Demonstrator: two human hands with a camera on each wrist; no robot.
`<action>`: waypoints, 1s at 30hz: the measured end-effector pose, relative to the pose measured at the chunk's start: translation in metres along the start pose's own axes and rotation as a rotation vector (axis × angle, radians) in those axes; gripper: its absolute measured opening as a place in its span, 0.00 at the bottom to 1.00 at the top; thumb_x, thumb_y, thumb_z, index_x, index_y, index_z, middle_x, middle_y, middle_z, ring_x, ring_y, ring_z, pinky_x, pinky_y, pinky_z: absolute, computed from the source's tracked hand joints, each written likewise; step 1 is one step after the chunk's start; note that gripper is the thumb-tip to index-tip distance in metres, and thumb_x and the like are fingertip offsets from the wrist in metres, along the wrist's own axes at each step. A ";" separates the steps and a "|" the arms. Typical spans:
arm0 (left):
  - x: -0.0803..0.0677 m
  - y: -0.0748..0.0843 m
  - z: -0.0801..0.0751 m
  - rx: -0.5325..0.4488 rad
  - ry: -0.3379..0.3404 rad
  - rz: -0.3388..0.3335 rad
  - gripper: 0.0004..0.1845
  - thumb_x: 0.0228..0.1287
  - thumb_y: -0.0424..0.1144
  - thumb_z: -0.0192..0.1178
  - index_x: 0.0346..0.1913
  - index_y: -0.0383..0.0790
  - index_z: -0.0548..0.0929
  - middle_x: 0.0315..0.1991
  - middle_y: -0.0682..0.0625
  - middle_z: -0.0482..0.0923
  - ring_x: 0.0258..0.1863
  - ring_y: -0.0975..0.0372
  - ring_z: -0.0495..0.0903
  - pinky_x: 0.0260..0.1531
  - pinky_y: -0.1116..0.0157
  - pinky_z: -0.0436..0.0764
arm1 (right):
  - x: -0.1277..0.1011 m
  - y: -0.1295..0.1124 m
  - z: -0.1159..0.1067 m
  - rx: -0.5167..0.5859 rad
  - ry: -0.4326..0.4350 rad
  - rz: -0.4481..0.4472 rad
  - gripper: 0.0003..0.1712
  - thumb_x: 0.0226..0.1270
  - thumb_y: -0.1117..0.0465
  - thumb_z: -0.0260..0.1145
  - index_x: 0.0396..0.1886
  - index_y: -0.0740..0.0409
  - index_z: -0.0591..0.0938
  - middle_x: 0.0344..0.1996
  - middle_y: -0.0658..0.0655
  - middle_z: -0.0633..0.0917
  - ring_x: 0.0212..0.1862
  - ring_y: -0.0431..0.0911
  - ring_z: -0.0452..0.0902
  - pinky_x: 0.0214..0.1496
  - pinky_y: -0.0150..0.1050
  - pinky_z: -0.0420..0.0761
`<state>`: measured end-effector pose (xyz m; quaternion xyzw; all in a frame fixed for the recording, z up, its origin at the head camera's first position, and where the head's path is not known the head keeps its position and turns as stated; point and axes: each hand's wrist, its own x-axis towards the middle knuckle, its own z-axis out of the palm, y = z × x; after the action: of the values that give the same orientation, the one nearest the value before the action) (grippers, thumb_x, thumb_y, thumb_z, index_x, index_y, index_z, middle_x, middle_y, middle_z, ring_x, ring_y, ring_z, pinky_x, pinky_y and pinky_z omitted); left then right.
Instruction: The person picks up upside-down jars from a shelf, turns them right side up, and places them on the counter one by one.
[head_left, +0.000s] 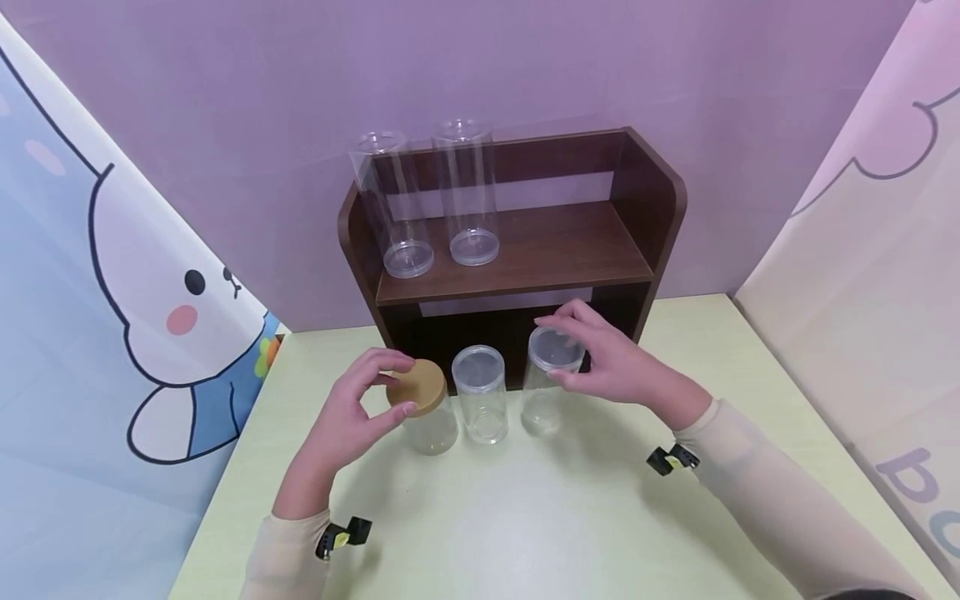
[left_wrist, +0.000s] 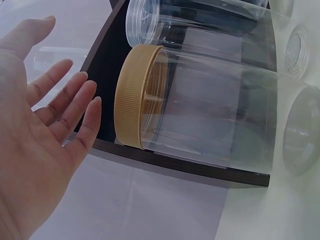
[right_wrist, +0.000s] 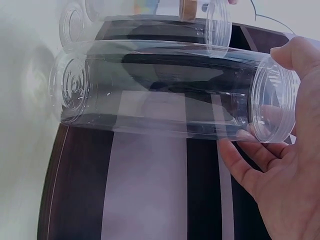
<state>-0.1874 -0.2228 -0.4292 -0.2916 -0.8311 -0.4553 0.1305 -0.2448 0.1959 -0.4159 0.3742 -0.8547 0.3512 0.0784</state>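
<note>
From the head view, three clear jars stand in a row on the pale green table (head_left: 570, 517) before a dark wooden shelf (head_left: 637, 208) — the left hand (head_left: 352, 417) curves around the tan-lidded jar (head_left: 423, 408), the right hand (head_left: 607, 358) grips the top of the right jar (head_left: 551, 379). At the left wrist, fingers (left_wrist: 75, 107) lie straight, just beside the tan lid (left_wrist: 132, 95), not touching. At the right wrist, fingertips (right_wrist: 250, 150) and thumb clasp the clear lid (right_wrist: 272, 100).
</note>
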 end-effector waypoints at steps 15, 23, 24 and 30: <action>0.001 0.000 0.000 0.014 0.000 0.006 0.25 0.65 0.28 0.79 0.63 0.38 0.85 0.63 0.53 0.83 0.62 0.57 0.80 0.62 0.65 0.84 | 0.006 0.006 0.017 0.020 -0.053 -0.014 0.39 0.67 0.57 0.80 0.77 0.49 0.80 0.63 0.52 0.76 0.62 0.47 0.75 0.61 0.48 0.84; 0.001 0.002 0.000 0.022 -0.001 -0.003 0.24 0.66 0.29 0.79 0.63 0.39 0.85 0.62 0.54 0.83 0.61 0.57 0.81 0.62 0.66 0.84 | 0.007 0.007 0.022 0.018 -0.057 -0.029 0.39 0.67 0.56 0.80 0.77 0.48 0.80 0.64 0.53 0.76 0.62 0.48 0.76 0.61 0.48 0.84; 0.001 0.002 0.000 0.023 -0.002 -0.006 0.24 0.66 0.29 0.79 0.63 0.40 0.85 0.62 0.54 0.83 0.61 0.57 0.81 0.62 0.66 0.83 | 0.007 0.007 0.023 0.014 -0.059 -0.029 0.39 0.67 0.56 0.80 0.77 0.49 0.80 0.64 0.53 0.76 0.62 0.48 0.76 0.61 0.48 0.84; 0.000 0.001 -0.001 0.017 -0.001 -0.011 0.24 0.66 0.29 0.79 0.63 0.40 0.85 0.62 0.54 0.83 0.61 0.57 0.81 0.61 0.65 0.84 | 0.007 0.010 0.029 0.005 -0.064 -0.028 0.39 0.66 0.56 0.81 0.76 0.50 0.80 0.63 0.52 0.76 0.63 0.48 0.75 0.61 0.48 0.84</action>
<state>-0.1870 -0.2228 -0.4280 -0.2860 -0.8366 -0.4487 0.1303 -0.2532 0.1777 -0.4399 0.3975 -0.8505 0.3400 0.0552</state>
